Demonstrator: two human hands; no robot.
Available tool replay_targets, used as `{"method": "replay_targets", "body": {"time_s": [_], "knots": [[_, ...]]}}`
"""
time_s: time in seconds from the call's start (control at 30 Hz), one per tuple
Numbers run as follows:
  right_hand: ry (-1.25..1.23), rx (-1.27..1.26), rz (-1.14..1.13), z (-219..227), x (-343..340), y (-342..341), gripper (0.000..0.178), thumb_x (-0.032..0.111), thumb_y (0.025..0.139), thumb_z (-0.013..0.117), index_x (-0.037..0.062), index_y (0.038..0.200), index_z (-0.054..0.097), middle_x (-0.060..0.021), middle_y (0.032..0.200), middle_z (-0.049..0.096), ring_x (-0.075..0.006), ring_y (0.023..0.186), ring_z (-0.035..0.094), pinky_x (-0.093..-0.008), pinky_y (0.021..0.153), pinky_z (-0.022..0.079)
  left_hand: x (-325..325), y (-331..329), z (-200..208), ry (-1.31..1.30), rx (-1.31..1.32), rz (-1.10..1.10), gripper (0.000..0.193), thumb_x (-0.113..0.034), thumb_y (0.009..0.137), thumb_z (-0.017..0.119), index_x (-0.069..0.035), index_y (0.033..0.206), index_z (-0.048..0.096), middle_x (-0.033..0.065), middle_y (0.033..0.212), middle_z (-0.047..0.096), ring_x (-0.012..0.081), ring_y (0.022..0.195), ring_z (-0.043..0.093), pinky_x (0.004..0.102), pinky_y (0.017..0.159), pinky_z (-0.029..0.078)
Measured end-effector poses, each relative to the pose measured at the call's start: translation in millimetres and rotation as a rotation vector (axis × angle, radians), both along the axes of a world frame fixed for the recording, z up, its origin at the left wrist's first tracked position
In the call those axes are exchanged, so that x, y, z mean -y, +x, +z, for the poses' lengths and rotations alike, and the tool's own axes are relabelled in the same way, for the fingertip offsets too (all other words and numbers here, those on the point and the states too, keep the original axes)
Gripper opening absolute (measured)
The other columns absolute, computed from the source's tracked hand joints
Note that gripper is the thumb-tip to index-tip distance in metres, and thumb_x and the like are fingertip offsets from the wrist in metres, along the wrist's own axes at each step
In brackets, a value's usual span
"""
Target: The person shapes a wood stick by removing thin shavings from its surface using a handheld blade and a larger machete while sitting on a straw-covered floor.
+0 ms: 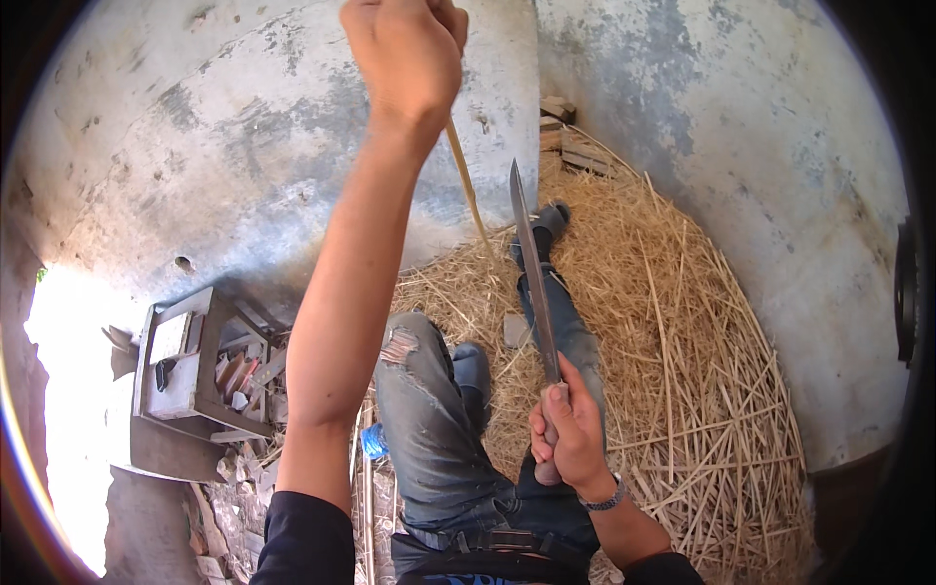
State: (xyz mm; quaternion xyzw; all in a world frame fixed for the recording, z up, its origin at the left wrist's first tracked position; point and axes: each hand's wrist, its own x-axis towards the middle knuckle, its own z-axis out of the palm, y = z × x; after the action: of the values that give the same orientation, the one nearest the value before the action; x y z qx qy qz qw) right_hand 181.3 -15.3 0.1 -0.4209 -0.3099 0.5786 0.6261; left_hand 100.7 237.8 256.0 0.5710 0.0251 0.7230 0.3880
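Observation:
My left hand (405,63) is raised high at the top edge, fingers curled closed and partly cut off by the frame. A thin yellowish bamboo strip (464,175) runs down from behind that hand toward the straw-covered floor. In front of my legs, my right hand (573,429) wraps round the wooden handle of a long knife (536,273). Its narrow, pointed blade stands up and leans slightly left, apart from the strip. A watch sits on my right wrist.
Pale strips and shavings (682,390) cover the floor on the right. A small wooden cabinet (205,370) with odds and ends stands at left, beside a bright opening. Worn walls (244,127) rise ahead. Bricks (585,156) lie in the corner; a blue object (374,441) is near my left knee.

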Motion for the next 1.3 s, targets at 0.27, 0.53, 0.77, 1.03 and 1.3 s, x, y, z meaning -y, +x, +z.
{"method": "replay_targets", "body": {"time_s": [0.27,0.53,0.77,1.03,1.3], "knots": [[0.010,0.005,-0.015,0.5,1.4,0.8,0.063,0.027,0.108,0.048,-0.0006,0.157,0.021,-0.0047,0.074,0.053,-0.0056,0.049,0.046,-0.0204,0.044,0.041,11.9,0.0,2.9,-0.012,-0.077,0.031,0.043,-0.029,0.104,0.049,-0.015,0.064,0.038,-0.0054,0.053,0.029,0.0076,0.042,0.021,0.0280,0.040,0.018],[0.032,0.008,-0.007,16.0,3.2,4.7,0.061,0.027,0.108,0.047,0.0006,0.157,0.021,-0.0052,0.075,0.053,-0.0056,0.048,0.045,-0.0200,0.044,0.040,8.1,15.0,-2.7,-0.093,-0.071,-0.076,0.042,-0.031,0.103,0.050,-0.015,0.065,0.038,-0.0058,0.054,0.028,0.0075,0.043,0.022,0.0285,0.042,0.016],[0.352,0.113,-0.098,53.2,13.4,1.4,0.059,0.026,0.110,0.037,0.0138,0.161,0.010,-0.0075,0.074,0.048,-0.0088,0.046,0.044,-0.0229,0.042,0.043,10.0,6.9,-6.3,-0.147,0.045,-0.251,0.041,-0.029,0.101,0.051,-0.017,0.065,0.034,-0.0058,0.055,0.022,0.0097,0.044,0.017,0.0300,0.044,0.015],[0.105,-0.384,0.021,87.8,32.6,27.5,0.064,0.025,0.107,0.046,0.0210,0.161,0.010,-0.0082,0.074,0.050,-0.0111,0.045,0.046,-0.0265,0.042,0.043,-15.3,-22.4,-24.5,-0.060,0.056,-0.233,0.041,-0.027,0.099,0.051,-0.019,0.064,0.031,-0.0054,0.053,0.022,0.0098,0.043,0.016,0.0306,0.043,0.013],[-0.261,-0.119,0.307,48.8,13.9,21.4,0.055,0.029,0.107,0.049,0.0209,0.156,0.025,-0.0042,0.076,0.047,-0.0118,0.048,0.047,-0.0310,0.039,0.043,-8.8,-8.3,-20.0,-0.125,-0.055,-0.245,0.041,-0.024,0.099,0.050,-0.019,0.065,0.028,-0.0056,0.054,0.020,0.0097,0.043,0.017,0.0298,0.043,0.013]]}}
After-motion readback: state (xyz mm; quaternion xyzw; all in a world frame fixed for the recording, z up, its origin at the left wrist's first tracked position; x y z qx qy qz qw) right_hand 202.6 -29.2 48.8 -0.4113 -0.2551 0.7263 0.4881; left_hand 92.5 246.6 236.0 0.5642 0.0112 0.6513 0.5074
